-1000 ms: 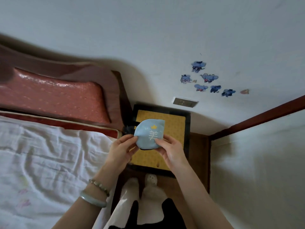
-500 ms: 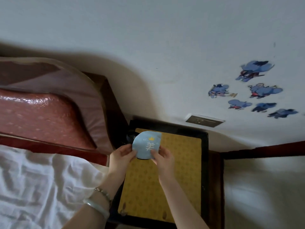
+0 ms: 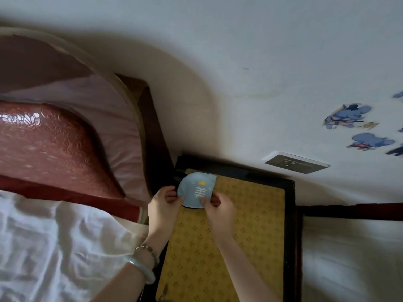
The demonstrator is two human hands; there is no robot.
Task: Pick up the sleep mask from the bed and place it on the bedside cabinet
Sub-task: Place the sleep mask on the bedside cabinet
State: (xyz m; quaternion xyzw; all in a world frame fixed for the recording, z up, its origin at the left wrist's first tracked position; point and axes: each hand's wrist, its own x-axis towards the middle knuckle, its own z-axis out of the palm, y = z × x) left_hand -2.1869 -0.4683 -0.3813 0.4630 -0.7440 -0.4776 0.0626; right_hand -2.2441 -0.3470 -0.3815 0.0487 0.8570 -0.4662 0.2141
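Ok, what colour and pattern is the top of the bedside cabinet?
Mustard yellow with small repeating dark motifs, framed in black, on the bedside cabinet; the head view shows it.

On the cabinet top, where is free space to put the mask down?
The yellow cabinet top is bare from the hands to its dark right rim, and toward its near edge. Only the far-left corner is taken, where both hands hold the mask.

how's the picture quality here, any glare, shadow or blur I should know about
Head view: dim overall; glare patch on the red headboard; broad soft shadow on the wall above the cabinet; wide-angle bending at edges; sleep mask between both hands slightly soft.
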